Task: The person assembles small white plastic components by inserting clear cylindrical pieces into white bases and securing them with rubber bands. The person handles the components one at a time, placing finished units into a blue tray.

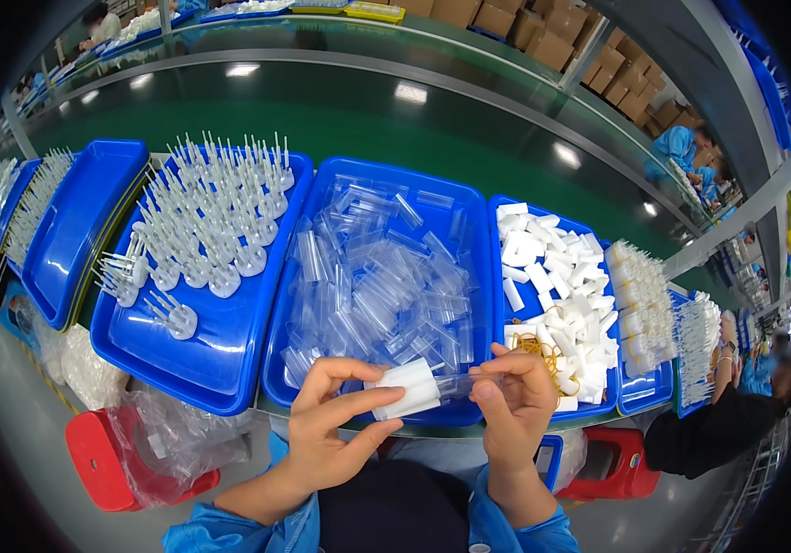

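Note:
Just beyond the front edge of the middle blue tray, both my hands are raised together. My left hand grips a white ribbed cylindrical piece, possibly a bundle of white tubes, between thumb and fingers. A clear plastic tube meets its right end; whether it goes inside cannot be told. My right hand pinches the far end of that clear tube with thumb and index finger. Behind my hands, many loose clear tubes lie heaped in the middle tray.
Left, a blue tray carries pronged white parts. White blocks and yellow rubber bands fill the right tray. A green conveyor runs behind. Red stools stand below; a co-worker's dark sleeve is at right.

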A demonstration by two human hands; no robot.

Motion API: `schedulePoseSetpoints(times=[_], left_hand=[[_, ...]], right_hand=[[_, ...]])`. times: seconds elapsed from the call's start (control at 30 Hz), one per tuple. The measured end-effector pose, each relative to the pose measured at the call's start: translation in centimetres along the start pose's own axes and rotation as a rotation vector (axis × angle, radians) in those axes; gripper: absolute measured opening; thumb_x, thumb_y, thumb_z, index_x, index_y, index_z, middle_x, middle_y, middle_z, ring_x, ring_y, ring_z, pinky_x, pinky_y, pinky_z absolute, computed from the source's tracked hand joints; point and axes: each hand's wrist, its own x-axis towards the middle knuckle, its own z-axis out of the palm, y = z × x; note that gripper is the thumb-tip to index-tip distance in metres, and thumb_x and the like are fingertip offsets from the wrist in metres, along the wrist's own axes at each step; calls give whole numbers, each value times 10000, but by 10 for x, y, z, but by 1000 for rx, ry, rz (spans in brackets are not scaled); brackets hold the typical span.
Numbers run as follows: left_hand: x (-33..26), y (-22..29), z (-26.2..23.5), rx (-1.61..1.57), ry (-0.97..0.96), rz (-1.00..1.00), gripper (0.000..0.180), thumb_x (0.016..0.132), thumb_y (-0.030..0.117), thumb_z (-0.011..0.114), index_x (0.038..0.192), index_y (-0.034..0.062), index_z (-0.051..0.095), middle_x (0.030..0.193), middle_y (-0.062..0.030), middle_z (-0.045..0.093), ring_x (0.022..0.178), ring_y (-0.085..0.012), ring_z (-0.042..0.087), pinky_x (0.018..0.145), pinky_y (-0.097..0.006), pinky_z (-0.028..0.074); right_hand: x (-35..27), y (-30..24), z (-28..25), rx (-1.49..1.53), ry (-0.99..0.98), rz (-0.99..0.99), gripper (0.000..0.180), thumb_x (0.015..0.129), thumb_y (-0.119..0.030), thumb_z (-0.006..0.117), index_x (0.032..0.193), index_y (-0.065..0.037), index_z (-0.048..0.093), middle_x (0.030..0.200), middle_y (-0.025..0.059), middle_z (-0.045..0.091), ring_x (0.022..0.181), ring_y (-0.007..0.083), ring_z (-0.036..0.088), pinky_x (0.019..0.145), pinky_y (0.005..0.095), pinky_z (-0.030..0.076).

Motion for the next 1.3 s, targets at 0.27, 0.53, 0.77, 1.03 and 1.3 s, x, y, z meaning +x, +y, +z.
schedulePoseSetpoints(times=[0.27,0.53,0.77,1.03,1.3], left_hand=[[-2,-9,1,-43,-66,56,333,698,-12,826,1015,-23,723,1144,-154,526,1034,-291,625,912,-363,508],[-2,-10,17,205,88,182,462,677,31,865,1107,0,700,1142,-158,560,1034,-278,642,834,-337,573],[-2,-9,29,271,116,256,480,686,-90,797,1146,-45,668,1126,-160,567,1038,-303,654,829,-324,607],[-1,-12,25,312,158,309,492,672,-106,792,1144,-59,662,1087,-166,578,1031,-322,660,849,-336,587],[-2,-12,15,451,145,343,472,697,-62,812,1143,-54,657,1091,-185,593,1021,-327,663,815,-344,588]], right_hand=[[9,2,-5,187,-148,286,277,809,-32,742,1051,20,616,895,68,673,829,132,599,1004,353,398],[-3,-9,20,-532,-93,-170,842,651,-276,886,1304,27,448,1240,191,437,1156,300,447,983,423,376],[-11,2,31,-607,43,-247,976,560,-347,915,1344,16,460,1210,195,396,1128,312,417,961,430,336],[1,2,30,-673,-68,-274,796,605,-419,867,1242,-29,592,1031,90,515,1061,263,497,974,445,276],[7,-9,33,-735,-84,-374,635,621,-397,859,1124,-63,663,985,55,555,992,250,550,957,442,307]])
